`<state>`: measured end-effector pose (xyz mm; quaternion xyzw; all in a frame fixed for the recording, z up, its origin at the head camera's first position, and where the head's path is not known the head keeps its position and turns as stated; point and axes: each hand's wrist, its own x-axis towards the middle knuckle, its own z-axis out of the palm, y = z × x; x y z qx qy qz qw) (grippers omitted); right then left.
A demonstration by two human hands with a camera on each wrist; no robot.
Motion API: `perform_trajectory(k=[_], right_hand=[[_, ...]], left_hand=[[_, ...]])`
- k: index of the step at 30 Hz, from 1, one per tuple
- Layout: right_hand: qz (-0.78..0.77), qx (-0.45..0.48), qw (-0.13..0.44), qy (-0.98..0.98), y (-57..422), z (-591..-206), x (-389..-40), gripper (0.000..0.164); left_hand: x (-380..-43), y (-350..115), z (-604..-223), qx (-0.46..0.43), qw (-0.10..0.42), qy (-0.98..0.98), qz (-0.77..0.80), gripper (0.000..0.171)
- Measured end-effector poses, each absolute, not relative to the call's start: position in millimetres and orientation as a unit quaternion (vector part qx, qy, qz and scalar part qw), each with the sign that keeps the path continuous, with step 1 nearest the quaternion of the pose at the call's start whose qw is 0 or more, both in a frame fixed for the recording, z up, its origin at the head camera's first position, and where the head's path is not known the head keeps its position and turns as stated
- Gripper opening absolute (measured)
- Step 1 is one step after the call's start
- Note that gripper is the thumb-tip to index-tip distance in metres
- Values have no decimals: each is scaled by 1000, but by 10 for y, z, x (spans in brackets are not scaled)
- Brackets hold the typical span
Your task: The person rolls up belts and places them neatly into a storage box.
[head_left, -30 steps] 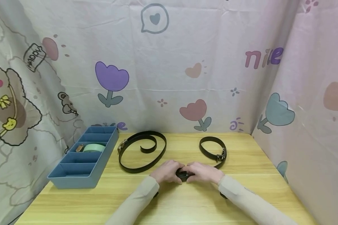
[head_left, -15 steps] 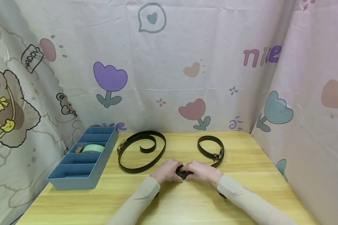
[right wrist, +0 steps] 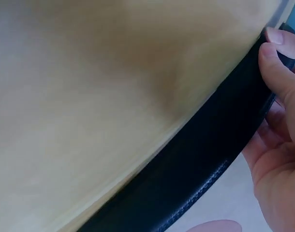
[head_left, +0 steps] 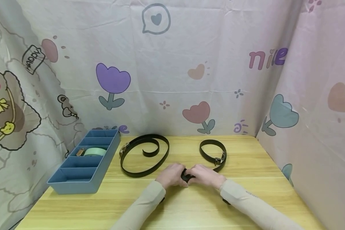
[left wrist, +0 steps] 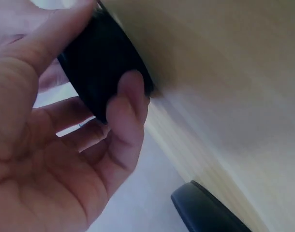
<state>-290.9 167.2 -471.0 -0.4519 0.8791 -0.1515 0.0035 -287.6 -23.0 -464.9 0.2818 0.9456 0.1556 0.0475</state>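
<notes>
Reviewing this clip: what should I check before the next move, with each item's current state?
1. Left hand gripping the coiled part: ok.
2. Right hand pinching the held belt: ok.
3. Held belt fully rolled: not ok, its buckle end lies in a wide loop.
4. Coiled part's layers even: cannot tell, the hands cover much of it.
5. Other belt apart from the hands: ok.
6. Green roll inside the blue tray: ok.

Head view bright, pale glare on table (head_left: 189,212); wrist views dimmer, blurry, soft shadows; sheen on blk belt (right wrist: 200,150)
</notes>
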Motion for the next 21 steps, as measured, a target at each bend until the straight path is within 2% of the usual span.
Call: perform_trajectory(k=[2,6,7,10,14,19,21], right_hand=[[-152,-450,13,880,1688,-4708,-2906,16],[-161,-442,35,882,1731,-4698,-2914,36],[-159,-445,34,881,1737,-4696,-2921,36],[-150,-462,18,874,1716,-4686,-2939,25],[-137,-473,1,870,1668,-4683,-2953,11],[-141,-474,5,869,1672,-4710,-2977,8],[-145,-478,6,866,1709,-4724,-2985,15]], left_hand=[[-2884,-239,-4653,287,46,945,152,36],[-2924,-290,-4651,317,57,934,155,35],[-2935,-298,-4645,326,60,931,155,36],[-2942,-306,-4632,345,60,925,148,37],[-2895,-267,-4646,323,37,936,138,35],[-2886,-231,-4684,302,16,945,125,36],[-2916,-244,-4688,316,22,939,131,33]])
